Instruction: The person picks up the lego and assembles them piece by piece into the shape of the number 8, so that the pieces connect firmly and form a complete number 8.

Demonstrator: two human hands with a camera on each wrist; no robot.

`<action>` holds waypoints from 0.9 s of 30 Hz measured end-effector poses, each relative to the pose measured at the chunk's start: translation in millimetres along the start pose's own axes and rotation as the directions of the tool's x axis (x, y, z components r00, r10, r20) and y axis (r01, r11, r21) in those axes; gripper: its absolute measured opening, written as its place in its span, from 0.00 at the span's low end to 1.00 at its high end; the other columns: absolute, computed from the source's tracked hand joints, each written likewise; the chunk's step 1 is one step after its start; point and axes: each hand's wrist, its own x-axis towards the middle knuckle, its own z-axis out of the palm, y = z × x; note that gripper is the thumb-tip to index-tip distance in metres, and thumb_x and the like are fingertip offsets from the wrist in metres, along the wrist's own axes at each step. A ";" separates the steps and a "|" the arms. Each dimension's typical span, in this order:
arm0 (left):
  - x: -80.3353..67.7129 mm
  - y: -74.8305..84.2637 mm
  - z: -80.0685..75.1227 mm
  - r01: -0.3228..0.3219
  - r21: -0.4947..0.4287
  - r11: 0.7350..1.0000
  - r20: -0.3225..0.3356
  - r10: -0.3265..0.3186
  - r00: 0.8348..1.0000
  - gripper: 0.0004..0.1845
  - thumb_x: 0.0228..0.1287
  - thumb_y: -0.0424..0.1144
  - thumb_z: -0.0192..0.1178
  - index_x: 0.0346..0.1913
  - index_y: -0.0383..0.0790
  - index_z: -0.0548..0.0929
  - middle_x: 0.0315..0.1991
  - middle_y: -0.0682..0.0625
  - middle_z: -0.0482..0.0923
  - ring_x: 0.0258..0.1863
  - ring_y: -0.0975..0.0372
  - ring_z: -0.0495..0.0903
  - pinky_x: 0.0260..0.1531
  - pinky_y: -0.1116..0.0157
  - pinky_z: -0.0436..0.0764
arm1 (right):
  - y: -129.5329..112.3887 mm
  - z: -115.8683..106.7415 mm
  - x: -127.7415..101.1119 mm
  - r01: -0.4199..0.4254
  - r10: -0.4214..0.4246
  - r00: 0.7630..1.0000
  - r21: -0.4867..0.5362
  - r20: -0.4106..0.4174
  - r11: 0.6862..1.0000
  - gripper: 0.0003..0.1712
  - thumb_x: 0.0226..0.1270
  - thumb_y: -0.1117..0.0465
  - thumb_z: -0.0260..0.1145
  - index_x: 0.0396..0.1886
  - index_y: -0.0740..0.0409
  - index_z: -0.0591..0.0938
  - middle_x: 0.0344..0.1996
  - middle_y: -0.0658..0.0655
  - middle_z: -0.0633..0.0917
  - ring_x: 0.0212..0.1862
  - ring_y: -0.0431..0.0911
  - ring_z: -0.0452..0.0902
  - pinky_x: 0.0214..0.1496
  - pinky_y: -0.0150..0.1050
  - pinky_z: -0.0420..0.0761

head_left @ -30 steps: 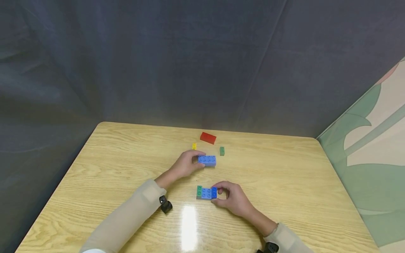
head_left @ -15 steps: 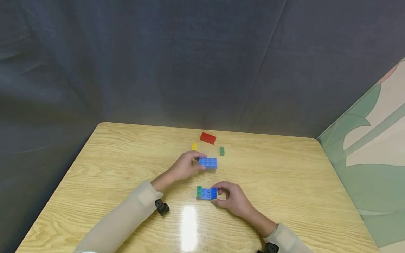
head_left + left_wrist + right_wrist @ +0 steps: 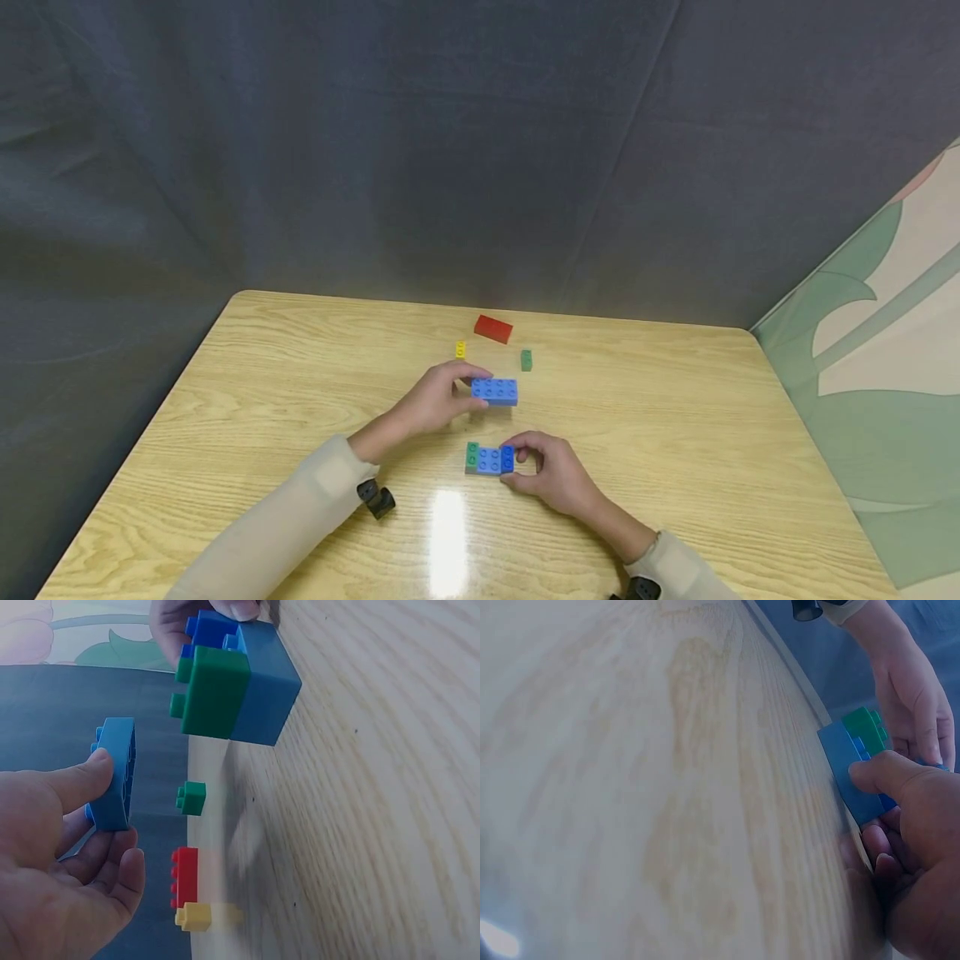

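Note:
Thumb and fingers of my left hand (image 3: 435,400) pinch a light blue eight-stud toy brick (image 3: 495,392) by its left end. Studs up, it is raised off the table, as the left wrist view also shows. Nearer me, my right hand (image 3: 555,473) pinches the right end of a small brick assembly on the table. Its base is a light blue brick (image 3: 268,682). A green two-stud brick (image 3: 216,694) tops the left end, a dark blue two-stud brick (image 3: 508,458) the right end, with bare studs between. The right fingers partly cover the dark blue brick in the right wrist view.
Beyond the left hand lie a yellow two-stud brick (image 3: 461,349), a red brick (image 3: 493,328) near the far edge and a small green brick (image 3: 527,360). A dark curtain (image 3: 450,167) hangs behind the wooden table (image 3: 675,433).
My left hand has lifted the light blue brick and brought it slightly toward me and to the right. The right hand and the assembly stay put.

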 end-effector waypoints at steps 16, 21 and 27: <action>-17.3 10.8 -3.1 -0.054 0.005 0.999 0.044 0.053 0.998 0.22 0.66 0.36 0.70 0.62 0.41 0.83 0.53 0.54 0.82 0.50 0.62 0.77 0.46 0.62 0.80 | -0.7 0.7 0.1 0.002 -0.002 1.000 0.006 -0.006 1.000 0.18 0.55 0.64 0.81 0.46 0.58 0.87 0.33 0.48 0.81 0.26 0.37 0.64 0.26 0.28 0.66; -25.4 12.1 -2.7 -0.071 0.004 0.997 0.065 0.071 0.995 0.22 0.65 0.36 0.70 0.61 0.41 0.83 0.54 0.54 0.82 0.50 0.62 0.77 0.50 0.56 0.80 | -1.8 0.0 0.1 0.010 -0.010 1.000 0.005 -0.008 1.000 0.18 0.54 0.65 0.81 0.46 0.59 0.87 0.33 0.48 0.81 0.27 0.37 0.65 0.26 0.28 0.67; -34.2 14.2 -2.0 -0.087 -0.016 0.996 0.080 0.088 0.993 0.21 0.66 0.36 0.70 0.61 0.39 0.83 0.55 0.52 0.82 0.51 0.60 0.78 0.50 0.55 0.80 | -0.6 -0.4 -0.3 0.009 -0.009 1.000 -0.004 -0.006 1.000 0.19 0.55 0.66 0.80 0.46 0.61 0.86 0.33 0.48 0.81 0.27 0.37 0.65 0.26 0.28 0.67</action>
